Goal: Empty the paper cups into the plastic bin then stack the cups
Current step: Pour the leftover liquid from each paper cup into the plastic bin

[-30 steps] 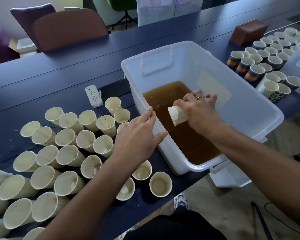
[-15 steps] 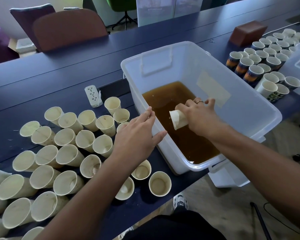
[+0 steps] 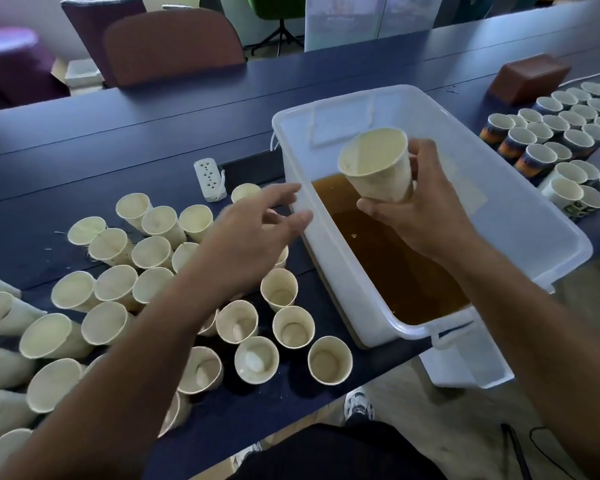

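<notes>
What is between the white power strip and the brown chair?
Only bare dark blue table lies between the white power strip and the brown chair behind it, as the head view shows. No cups stand there.

I see both forearms bare to the frame's edge, no sleeves or watch showing; the left hand (image 3: 253, 237) and right hand (image 3: 426, 216) are gloveless; below the table edge (image 3: 378, 362), dark trousers (image 3: 329, 452) cover the lap; beside them a grey-and-white sneaker (image 3: 359, 407) with laces.
</notes>
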Motion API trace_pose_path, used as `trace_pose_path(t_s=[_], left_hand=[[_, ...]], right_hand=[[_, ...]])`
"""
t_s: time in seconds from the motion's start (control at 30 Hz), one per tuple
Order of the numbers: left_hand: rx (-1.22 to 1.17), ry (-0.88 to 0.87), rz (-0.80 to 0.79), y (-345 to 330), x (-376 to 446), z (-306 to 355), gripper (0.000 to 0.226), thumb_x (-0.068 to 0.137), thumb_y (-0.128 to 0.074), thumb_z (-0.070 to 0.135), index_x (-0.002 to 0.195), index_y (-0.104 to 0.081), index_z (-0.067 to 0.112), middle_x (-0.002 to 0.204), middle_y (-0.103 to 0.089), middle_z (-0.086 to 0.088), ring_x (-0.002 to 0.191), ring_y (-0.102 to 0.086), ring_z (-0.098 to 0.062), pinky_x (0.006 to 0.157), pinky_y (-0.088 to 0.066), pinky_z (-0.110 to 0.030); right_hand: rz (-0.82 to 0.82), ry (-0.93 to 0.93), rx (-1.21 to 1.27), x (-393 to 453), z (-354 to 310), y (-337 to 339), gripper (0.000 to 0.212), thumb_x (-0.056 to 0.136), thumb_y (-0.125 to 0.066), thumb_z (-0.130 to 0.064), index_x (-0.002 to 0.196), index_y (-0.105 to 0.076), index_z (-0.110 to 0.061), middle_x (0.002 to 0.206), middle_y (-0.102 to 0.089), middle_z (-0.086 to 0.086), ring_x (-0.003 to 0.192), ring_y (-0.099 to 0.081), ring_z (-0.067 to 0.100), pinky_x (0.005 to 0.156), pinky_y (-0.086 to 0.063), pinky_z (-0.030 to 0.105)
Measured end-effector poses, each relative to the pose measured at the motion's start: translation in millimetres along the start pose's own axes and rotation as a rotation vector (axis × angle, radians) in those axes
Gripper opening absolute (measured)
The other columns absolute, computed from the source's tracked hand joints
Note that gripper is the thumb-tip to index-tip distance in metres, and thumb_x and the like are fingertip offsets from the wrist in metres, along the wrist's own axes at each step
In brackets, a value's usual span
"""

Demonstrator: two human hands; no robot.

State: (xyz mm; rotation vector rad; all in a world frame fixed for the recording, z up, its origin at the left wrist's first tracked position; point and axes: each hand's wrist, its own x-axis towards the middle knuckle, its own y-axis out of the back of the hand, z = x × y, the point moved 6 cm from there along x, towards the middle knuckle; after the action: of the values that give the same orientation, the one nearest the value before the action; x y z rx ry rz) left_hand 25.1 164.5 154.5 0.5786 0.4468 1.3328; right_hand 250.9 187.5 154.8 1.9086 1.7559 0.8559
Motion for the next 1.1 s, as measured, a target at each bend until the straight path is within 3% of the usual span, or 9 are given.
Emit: trace_pose_path(t_s=[0.07,0.27,0.4,0.57,0.7,0.8,0.87,1.0,1.1], left_hand=[[-0.105,0.007,0.1,31,-11,0,0.036,0.098,-0.06,0.042,0.133,-0.061,0.033,0.106,-0.072,0.016,0.088,-0.07,-0.007,0.08,-0.055,-0.031],[-0.205,0.08,0.295,89,-55,-27,0.02,0.1,-0.058,0.028,0.112,-0.074,0.022,0.08,-0.075,0.009,0.067,-0.069,-0.009,0.063,-0.052,-0.017],[-0.277,0.215,0.406,111,-101,-76,0.023,0.101,-0.057,0.03,0.09,-0.077,0.026,0.075,-0.073,0.007,0.062,-0.067,-0.011,0.059,-0.049,-0.021],[-0.288,0.379,0.45,117,-159,-134,0.013,0.095,-0.068,0.022,0.084,-0.075,0.026,0.067,-0.071,0.006,0.056,-0.063,-0.009,0.056,-0.05,-0.02],[-0.212,0.465,0.496,134,-197,-175,0.013,0.089,-0.072,0.022,0.078,-0.075,0.027,0.066,-0.07,0.005,0.061,-0.065,-0.016,0.062,-0.053,-0.032],[-0.108,0.516,0.556,160,-220,-197,0.015,0.089,-0.071,0.024,0.075,-0.073,0.03,0.059,-0.064,0.022,0.057,-0.06,0.0,0.059,-0.045,-0.017],[-0.041,0.545,0.621,185,-232,-210,0.014,0.089,-0.071,0.026,0.077,-0.072,0.033,0.06,-0.064,0.027,0.061,-0.061,0.005,0.058,-0.042,-0.013],[0.128,0.604,0.735,233,-238,-241,0.008,0.09,-0.07,0.032,0.088,-0.076,0.029,0.072,-0.067,0.02,0.072,-0.066,-0.003,0.066,-0.047,-0.021],[0.244,0.599,0.753,259,-220,-263,0.016,0.091,-0.069,0.034,0.097,-0.077,0.022,0.085,-0.073,0.008,0.08,-0.068,-0.011,0.067,-0.048,-0.026]], right_hand=[[-0.007,0.067,0.067,-7,-33,-7,0.078,0.08,-0.082,-0.032,0.139,-0.031,-0.028,0.124,-0.043,-0.017,0.107,-0.05,0.002,0.086,-0.046,0.016],[-0.152,0.274,0.079,-36,-101,-75,0.076,0.074,-0.086,-0.036,0.137,-0.044,-0.031,0.124,-0.041,-0.016,0.113,-0.042,0.003,0.099,-0.043,0.033],[-0.323,0.335,0.151,-62,-118,-143,0.068,0.069,-0.08,-0.042,0.129,-0.049,-0.04,0.122,-0.046,-0.016,0.116,-0.047,0.009,0.101,-0.044,0.046],[-0.537,0.341,0.12,-96,-126,-222,0.062,0.068,-0.07,-0.057,0.124,-0.055,-0.035,0.121,-0.048,-0.019,0.118,-0.049,0.014,0.099,-0.043,0.053],[-0.65,0.402,0.062,-117,-146,-271,0.071,0.069,-0.084,-0.047,0.131,-0.056,-0.028,0.125,-0.051,-0.007,0.119,-0.047,0.02,0.101,-0.041,0.052],[-0.826,0.454,-0.014,-123,-165,-302,0.099,0.059,-0.083,-0.063,0.145,-0.037,-0.045,0.135,-0.047,-0.01,0.127,-0.04,0.015,0.108,-0.036,0.043],[-0.909,0.427,0.074,-123,-180,-318,0.088,0.066,-0.07,-0.071,0.141,-0.025,-0.06,0.135,-0.045,-0.016,0.126,-0.042,0.005,0.107,-0.035,0.032],[-0.782,0.262,0.336,-103,-204,-340,0.055,0.094,-0.05,-0.056,0.142,-0.043,-0.033,0.12,-0.056,-0.016,0.107,-0.053,-0.008,0.087,-0.044,0.014],[-0.622,0.292,0.183,-87,-204,-358,0.042,0.095,-0.062,-0.043,0.134,-0.052,-0.032,0.117,-0.061,-0.011,0.101,-0.057,-0.002,0.081,-0.044,0.007]])
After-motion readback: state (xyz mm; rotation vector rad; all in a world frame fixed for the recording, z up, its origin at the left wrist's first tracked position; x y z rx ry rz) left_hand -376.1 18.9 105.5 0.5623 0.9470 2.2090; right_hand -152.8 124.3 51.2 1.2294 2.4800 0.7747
